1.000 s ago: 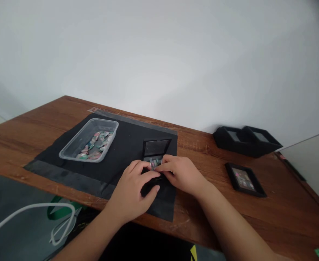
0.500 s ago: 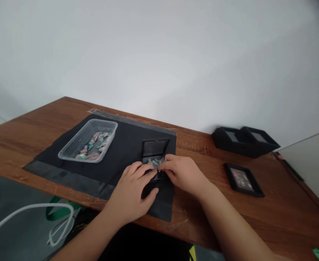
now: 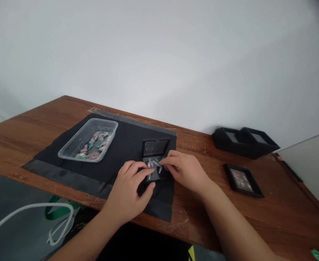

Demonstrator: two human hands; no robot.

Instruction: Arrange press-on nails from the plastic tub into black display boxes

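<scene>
A small black box (image 3: 157, 178) lies on the black mat with its lid (image 3: 155, 148) raised at the back. In it are several small glossy pieces (image 3: 156, 162), pale grey, green and pink, shaped like press-on nails. My left hand (image 3: 131, 192) is at the box's left front corner, fingers apart, its fingertips over the pieces on that side. From the right, my right hand (image 3: 183, 171) reaches over the box's edge with thumb and fingers pinched together among the pieces. What lies in that pinch, if anything, is too small to make out.
A clear plastic tub (image 3: 79, 143) holding several similar pieces stands on the black mat (image 3: 129, 139). Right of the mat, a black framed case (image 3: 242, 180) with small pieces lies on the wooden table (image 3: 197, 145). Black open boxes (image 3: 243, 143) are by the wall. A white cable (image 3: 31, 206) hangs below.
My left hand has drawn back slightly to the left, showing more pieces in the box. My right fingertips have shifted a little up and right.
</scene>
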